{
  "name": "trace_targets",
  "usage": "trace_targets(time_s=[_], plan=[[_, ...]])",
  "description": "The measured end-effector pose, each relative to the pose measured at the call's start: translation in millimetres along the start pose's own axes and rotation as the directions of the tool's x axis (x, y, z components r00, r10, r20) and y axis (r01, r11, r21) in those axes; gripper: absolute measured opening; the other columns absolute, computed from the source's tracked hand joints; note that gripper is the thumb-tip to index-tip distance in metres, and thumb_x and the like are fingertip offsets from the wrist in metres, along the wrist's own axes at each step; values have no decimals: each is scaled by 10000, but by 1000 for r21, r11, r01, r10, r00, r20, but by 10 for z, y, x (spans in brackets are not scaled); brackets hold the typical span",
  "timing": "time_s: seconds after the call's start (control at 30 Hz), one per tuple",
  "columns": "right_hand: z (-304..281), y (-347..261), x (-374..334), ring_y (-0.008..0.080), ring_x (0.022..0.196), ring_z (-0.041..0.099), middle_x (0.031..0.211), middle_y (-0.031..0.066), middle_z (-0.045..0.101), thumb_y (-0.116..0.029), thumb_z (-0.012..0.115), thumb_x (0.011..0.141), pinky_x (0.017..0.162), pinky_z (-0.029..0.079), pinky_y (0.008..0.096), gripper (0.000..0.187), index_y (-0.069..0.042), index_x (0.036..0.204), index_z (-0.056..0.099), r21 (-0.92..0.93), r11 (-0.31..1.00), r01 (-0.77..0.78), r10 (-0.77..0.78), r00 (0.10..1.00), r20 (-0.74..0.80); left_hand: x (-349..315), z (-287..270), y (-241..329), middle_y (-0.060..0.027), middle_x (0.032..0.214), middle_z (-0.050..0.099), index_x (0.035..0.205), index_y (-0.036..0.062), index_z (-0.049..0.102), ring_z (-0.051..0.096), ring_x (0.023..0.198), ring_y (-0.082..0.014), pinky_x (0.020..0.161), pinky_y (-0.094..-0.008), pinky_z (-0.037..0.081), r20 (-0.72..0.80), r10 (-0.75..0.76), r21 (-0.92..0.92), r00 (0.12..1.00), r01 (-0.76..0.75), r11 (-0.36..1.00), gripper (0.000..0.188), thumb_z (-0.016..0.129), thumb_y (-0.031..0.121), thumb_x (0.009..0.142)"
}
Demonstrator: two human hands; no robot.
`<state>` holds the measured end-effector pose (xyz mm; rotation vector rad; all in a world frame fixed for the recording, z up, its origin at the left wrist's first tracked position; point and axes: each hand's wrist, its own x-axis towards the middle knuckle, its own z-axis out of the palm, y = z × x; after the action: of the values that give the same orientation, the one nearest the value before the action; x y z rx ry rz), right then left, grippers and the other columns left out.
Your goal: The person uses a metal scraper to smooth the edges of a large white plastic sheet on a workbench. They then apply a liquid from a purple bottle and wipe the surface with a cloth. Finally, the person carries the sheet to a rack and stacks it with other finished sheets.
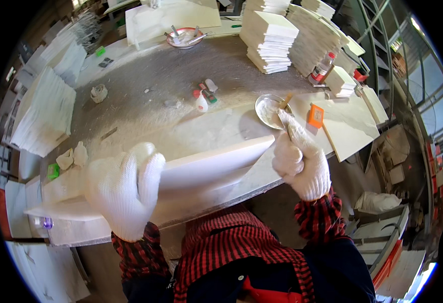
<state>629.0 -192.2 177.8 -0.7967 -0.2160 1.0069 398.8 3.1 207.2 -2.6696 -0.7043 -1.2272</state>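
1. Around you is a workshop with stacked white slabs at the left (45, 111) and a pile of white tiles (269, 43) at the far right of a dusty dark table (146, 65).
2. In the head view, the only 1 here, your white slab (206, 164) stands tilted on edge along the near side of the table, its long axis running left to right. Its right end points toward the far right, higher in the picture than its left part.
3. Your 2 hands wear white knit gloves. Your left hand (123, 189) is clamped on the slab, fingers folded over the upper edge and thumb on your side.
4. Your right hand (302, 159) has its index finger stretched forward and the other fingers curled. Its fingertips are at the near right rim of a metal bowl (256, 107), beside a tan stick (286, 99); you cannot tell here whether they pinch that stick.
5. The slab passes under your left hand and extends rightward from it, its right end just beside your right hand's curled fingers.
6. The bowl, with pale material inside, sits beyond that end; an orange box (316, 116) stands to its right, and a small red-capped bottle (201, 103) lies farther left.
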Motion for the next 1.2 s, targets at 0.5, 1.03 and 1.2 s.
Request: trace_targets(time_s=[0.5,1.03,1.2], plan=[[-194,288,3,93,700,519,919,59,599,-190,460,1085,621,441,226,501,-79,1559,339,237,930,-281,263,959,106,49,102,109,-106,723,653,877,42,743,598,696,-267,692,-367,445,60,-191,107,980,184,977,260,530,153,975],[-175,233,-35,119,605,546,819,81,634,-176,478,1078,547,466,257,548,-49,1580,300,156,944,-291,247,937,248,27,65,152,-162,906,752,903,-34,727,681,773,-222,721,-319,487,139,-241,124,961,224,967,373,469,199,1038],[-57,153,-35,108,602,548,814,80,633,-186,475,1082,543,465,247,548,-58,1583,296,160,950,-268,222,941,255,6,85,107,-150,909,758,909,-34,735,664,739,-223,720,-329,484,131,-255,68,958,248,966,398,466,219,1056]])
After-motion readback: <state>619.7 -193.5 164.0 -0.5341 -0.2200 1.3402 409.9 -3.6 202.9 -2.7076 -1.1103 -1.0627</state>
